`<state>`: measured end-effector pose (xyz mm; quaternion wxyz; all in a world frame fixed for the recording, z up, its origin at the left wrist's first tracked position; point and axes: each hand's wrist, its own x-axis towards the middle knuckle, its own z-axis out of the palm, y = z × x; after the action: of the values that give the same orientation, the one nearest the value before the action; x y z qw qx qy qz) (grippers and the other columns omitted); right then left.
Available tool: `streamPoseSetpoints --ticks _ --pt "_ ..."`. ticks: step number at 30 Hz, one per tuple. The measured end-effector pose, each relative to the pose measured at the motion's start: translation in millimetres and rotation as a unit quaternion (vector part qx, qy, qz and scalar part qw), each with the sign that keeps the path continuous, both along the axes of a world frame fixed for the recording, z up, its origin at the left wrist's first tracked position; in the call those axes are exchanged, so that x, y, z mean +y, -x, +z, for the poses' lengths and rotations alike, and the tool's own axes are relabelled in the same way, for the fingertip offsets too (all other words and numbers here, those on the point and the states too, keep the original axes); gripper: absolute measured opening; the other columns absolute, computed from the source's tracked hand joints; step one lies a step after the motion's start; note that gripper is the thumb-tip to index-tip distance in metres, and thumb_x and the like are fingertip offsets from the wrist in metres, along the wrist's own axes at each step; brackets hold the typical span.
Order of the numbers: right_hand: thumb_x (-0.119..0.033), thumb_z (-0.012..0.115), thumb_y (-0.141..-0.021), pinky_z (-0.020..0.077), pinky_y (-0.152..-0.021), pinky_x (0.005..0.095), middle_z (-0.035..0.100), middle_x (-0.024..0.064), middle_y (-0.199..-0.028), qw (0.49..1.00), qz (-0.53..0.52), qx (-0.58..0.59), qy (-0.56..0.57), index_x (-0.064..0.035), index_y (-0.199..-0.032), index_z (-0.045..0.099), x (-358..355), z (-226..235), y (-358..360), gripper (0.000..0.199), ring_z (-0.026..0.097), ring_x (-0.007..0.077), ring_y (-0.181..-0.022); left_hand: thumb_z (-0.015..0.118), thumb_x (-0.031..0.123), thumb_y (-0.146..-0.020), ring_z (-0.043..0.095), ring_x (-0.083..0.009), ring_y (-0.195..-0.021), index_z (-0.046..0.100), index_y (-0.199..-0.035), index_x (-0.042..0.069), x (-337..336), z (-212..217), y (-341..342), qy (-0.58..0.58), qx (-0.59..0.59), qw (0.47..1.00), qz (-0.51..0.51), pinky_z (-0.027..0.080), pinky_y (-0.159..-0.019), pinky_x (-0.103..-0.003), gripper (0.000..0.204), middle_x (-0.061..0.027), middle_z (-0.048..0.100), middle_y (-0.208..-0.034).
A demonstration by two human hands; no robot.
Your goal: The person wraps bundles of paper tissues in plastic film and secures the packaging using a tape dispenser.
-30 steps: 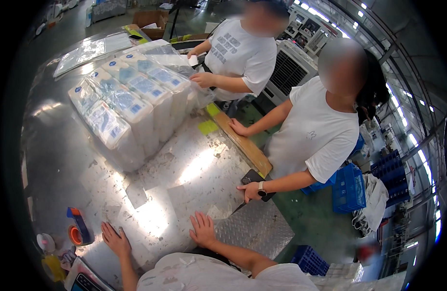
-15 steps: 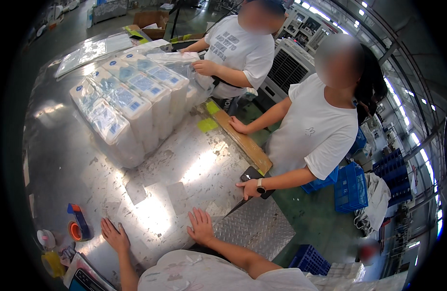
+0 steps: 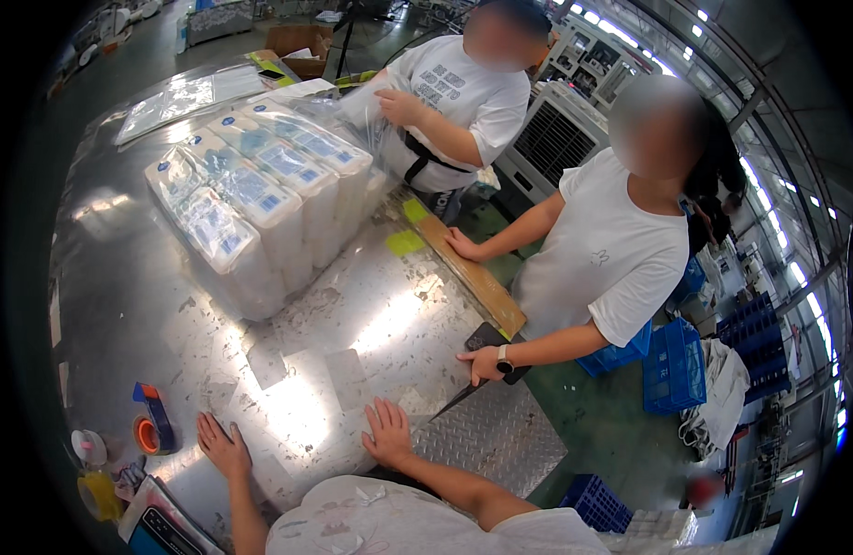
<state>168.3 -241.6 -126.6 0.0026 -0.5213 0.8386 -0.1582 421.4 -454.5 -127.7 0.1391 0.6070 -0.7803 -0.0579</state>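
Observation:
Both of my hands rest on the metal tabletop (image 3: 177,324) and hold nothing. My left hand (image 3: 223,447) lies flat with its fingers stretched out, just right of a blue tape dispenser with an orange core (image 3: 151,424). Palm down, my right hand (image 3: 387,435) has its fingers spread close to the table's near right edge. Farther off stands a bundle of white packs (image 3: 260,199) with blue labels, wrapped in clear plastic film. A co-worker's hand (image 3: 400,106) holds up loose clear plastic at the bundle's far right end.
A second co-worker's hands rest on a brown edge strip (image 3: 472,277) and beside a dark phone (image 3: 486,340). Left of me lie a yellow tape roll (image 3: 100,498) and a blue-fronted device (image 3: 163,532). Blue crates (image 3: 674,365) stand on the floor at right.
The far co-worker's hands have lifted the clear plastic up and away from the bundle's end. My hands stay flat on the table; the whole view has shifted slightly.

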Motion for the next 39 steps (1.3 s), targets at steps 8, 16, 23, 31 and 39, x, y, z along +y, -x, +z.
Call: streamPoseSetpoints --ticks 8,16,23,31,39 --pt "-0.034 0.053 -0.077 0.0201 -0.102 0.0474 0.034 0.0165 -0.135 1.000 0.002 0.000 0.009 -0.0052 -0.127 0.041 0.1 -1.6 -0.2 0.059 0.029 0.0319 -0.124 0.053 0.023 -0.083 0.023 -0.0269 -0.132 0.030 -0.133 -0.002 -0.4 -3.7 -2.0 0.005 0.004 1.000 -0.003 0.015 -0.107 -0.041 0.061 -0.0156 0.028 -0.141" --pt "-0.034 0.053 -0.076 0.0200 -0.102 0.0476 0.034 0.0162 -0.135 1.000 0.002 0.003 0.011 -0.0053 -0.128 0.041 0.5 -1.8 0.9 0.060 0.029 0.0318 -0.124 0.054 0.023 -0.082 0.023 -0.0275 -0.132 0.031 -0.132 -0.003 0.4 0.5 0.4 -0.006 0.013 1.000 0.001 0.015 -0.107 -0.041 0.060 -0.0160 0.029 -0.140" --pt "-0.035 0.053 -0.077 0.0193 -0.102 0.0487 0.034 0.0163 -0.135 1.000 -0.003 0.004 0.007 -0.0066 -0.127 0.042 1.1 -10.0 0.2 0.059 0.029 0.0322 -0.124 0.053 0.024 -0.083 0.024 -0.0280 -0.131 0.032 -0.132 -0.003 0.8 2.0 1.1 -0.012 0.011 1.000 0.003 0.016 -0.107 -0.041 0.060 -0.0165 0.029 -0.140" --pt "-0.035 0.053 -0.077 0.0197 -0.102 0.0500 0.034 0.0169 -0.135 1.000 0.001 0.002 0.014 -0.0065 -0.126 0.043 2.0 -6.7 -0.5 0.058 0.030 0.0338 -0.124 0.052 0.025 -0.083 0.024 -0.0278 -0.131 0.033 -0.131 -0.003 0.0 -3.8 -3.2 0.007 0.010 1.000 -0.005 0.016 -0.107 -0.041 0.059 -0.0163 0.029 -0.140" --pt "-0.035 0.053 -0.077 0.0198 -0.102 0.0498 0.032 0.0171 -0.136 1.000 0.005 0.002 0.007 -0.0061 -0.128 0.040 2.4 -4.4 0.8 0.060 0.029 0.0328 -0.124 0.052 0.025 -0.083 0.024 -0.0276 -0.131 0.033 -0.131 -0.002 0.4 -5.1 -1.0 0.001 0.013 1.000 0.005 0.015 -0.107 -0.041 0.058 -0.0156 0.029 -0.140"
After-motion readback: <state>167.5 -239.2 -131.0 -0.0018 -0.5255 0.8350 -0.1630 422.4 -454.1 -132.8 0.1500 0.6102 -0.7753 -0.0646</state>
